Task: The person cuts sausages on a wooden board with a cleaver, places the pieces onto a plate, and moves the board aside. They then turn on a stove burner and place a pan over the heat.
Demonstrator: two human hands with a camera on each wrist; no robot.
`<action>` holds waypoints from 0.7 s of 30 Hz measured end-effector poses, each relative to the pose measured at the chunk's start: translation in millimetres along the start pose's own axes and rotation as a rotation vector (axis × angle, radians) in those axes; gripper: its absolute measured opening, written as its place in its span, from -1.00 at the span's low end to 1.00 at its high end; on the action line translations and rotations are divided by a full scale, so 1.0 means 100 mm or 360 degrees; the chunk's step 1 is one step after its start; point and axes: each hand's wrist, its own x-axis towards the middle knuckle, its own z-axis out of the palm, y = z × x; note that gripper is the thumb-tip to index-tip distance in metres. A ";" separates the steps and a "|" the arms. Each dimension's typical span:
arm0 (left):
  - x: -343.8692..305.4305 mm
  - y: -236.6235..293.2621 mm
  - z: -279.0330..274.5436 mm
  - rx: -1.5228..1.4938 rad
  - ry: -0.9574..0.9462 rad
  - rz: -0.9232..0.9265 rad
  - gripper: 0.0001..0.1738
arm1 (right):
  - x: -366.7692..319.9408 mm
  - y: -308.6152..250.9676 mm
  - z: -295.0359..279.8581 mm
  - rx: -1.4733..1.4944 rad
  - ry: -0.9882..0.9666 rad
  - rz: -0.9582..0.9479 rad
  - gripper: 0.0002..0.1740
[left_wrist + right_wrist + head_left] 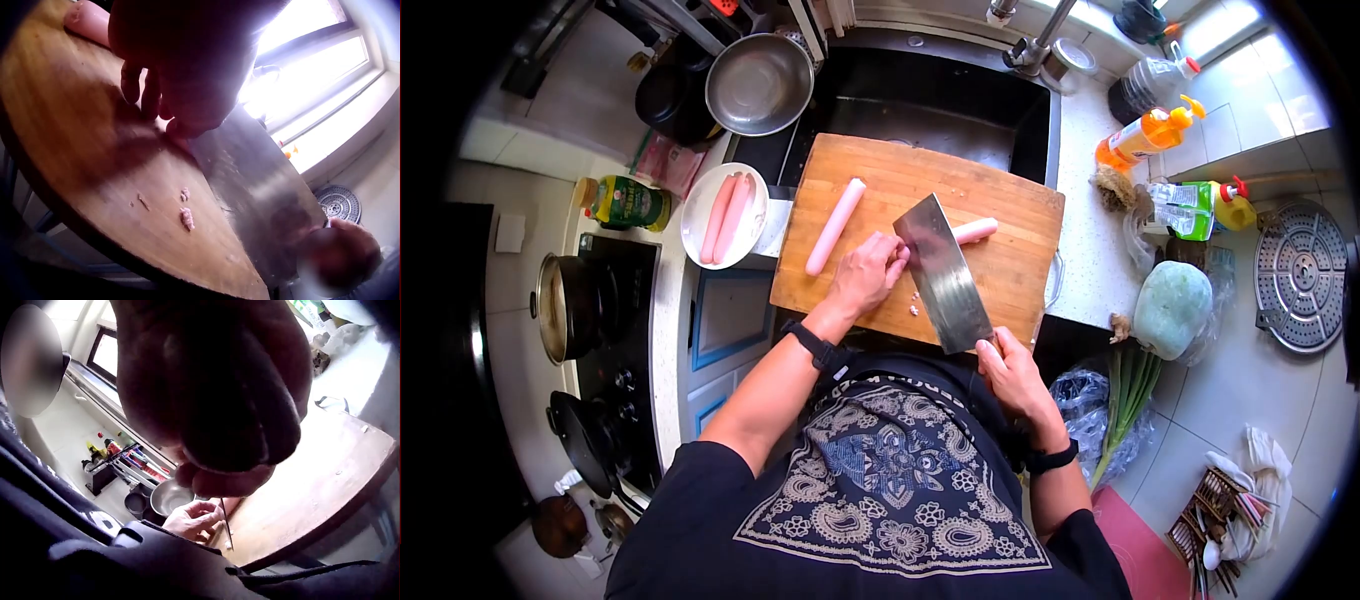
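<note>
My right hand (1012,375) grips the handle of a broad cleaver (945,280), whose blade slants across the wooden cutting board (990,180). A pink sausage (975,231) shows to the right of the blade; its middle is hidden behind the steel. On the blade's left side, the bent fingers of my left hand (868,275) hold the sausage's near end, right beside the cleaver. Another whole sausage (836,227) lies at the board's left. Small pink meat scraps (187,218) dot the wood below my left fingers in the left wrist view.
A white plate (690,228) with two sausages (728,215) stands left of the board. The sink (870,75) lies behind it, a metal pan (760,85) at back left. Bottles, including an orange soap bottle (1140,138), and a pale green melon (1173,308) stand right.
</note>
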 end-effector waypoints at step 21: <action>0.06 0.08 0.05 0.0032 0.0028 -0.0015 -0.79 | -0.04 -0.05 -0.08 -0.0047 0.0086 0.0121 -0.72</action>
